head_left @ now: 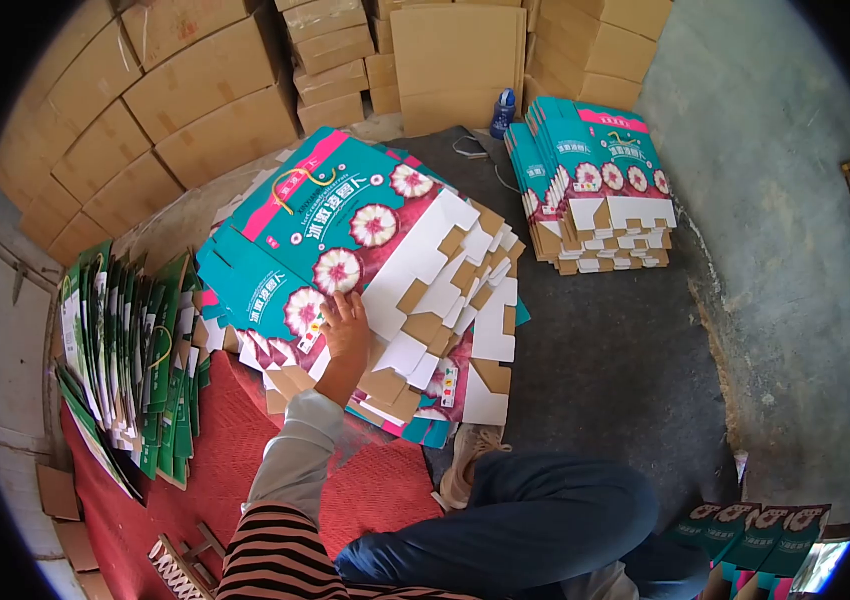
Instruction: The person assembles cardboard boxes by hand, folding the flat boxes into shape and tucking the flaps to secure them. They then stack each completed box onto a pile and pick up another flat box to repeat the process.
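My left hand [347,338] lies on the top of a stack of flattened teal and pink cartons [275,240]. Its fingers are stretched out and press on the printed face, near the lower edge. The top carton shows white-and-purple round pictures and has a yellow cord handle [300,185]. White and brown cut flaps [435,310] fan out along the stack's right side. My right hand is not in view; a bit of grey cloth, perhaps a sleeve, shows beside my leg.
Another stack of teal cartons [595,160] stands at the back right, near a blue bottle [503,113]. Green folded cartons [130,350] lean at the left. Brown boxes [205,90] line the back. More teal cartons [755,535] stand at the lower right, and a small wooden stool [185,565] at the lower left.
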Available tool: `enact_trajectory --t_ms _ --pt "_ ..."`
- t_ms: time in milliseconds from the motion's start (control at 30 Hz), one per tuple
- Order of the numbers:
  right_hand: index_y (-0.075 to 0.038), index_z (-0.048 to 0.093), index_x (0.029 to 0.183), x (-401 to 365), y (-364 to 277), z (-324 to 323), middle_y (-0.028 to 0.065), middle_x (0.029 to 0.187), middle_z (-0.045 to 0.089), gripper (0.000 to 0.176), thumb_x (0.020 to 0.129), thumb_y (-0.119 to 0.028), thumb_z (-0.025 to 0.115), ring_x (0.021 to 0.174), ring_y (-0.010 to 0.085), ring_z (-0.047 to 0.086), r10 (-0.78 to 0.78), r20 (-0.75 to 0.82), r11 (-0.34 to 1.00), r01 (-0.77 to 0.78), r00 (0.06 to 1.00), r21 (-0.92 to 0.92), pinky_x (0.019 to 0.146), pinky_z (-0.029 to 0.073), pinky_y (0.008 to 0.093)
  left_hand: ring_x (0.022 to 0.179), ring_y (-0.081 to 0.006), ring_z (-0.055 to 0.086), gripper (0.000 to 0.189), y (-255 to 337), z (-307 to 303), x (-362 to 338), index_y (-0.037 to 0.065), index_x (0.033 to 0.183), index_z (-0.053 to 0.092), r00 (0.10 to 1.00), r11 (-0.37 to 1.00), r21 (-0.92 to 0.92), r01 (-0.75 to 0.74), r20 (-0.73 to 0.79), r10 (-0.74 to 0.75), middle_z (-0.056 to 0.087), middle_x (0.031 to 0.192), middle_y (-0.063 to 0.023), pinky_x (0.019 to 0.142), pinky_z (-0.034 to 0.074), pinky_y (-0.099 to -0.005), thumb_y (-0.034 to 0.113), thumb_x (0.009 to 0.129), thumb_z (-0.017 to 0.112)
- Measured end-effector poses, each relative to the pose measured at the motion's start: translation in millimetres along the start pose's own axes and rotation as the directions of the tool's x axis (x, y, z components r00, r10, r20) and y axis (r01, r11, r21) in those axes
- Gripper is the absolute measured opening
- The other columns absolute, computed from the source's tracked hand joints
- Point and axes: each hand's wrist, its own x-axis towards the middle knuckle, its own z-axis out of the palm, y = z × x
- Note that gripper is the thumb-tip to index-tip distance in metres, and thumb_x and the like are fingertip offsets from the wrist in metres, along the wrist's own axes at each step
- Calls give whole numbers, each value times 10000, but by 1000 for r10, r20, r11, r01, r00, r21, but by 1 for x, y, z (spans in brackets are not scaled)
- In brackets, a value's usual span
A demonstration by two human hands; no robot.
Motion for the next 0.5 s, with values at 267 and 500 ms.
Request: enact_trajectory --t_ms 267,500 --pt "-34 607 1185 -15 11 0 58 1070 639 366 951 -307 543 974 191 605 80 108 989 -92 991 114 840 458 304 1091 -376 524 708 -19 -24 11 115 1442 266 994 989 141 -42 109 27 419 1321 -186 706 565 -491 180 832 620" --pt "-33 604 1189 -43 20 -62 51 1068 638 364 948 -300 550 975 179 604 118 426 884 -290 897 365 831 460 293 876 -299 623 599 -26 -63 38 15 1250 401 992 971 201 -127 30 123 491 1086 -153 637 552 -396 200 758 686"
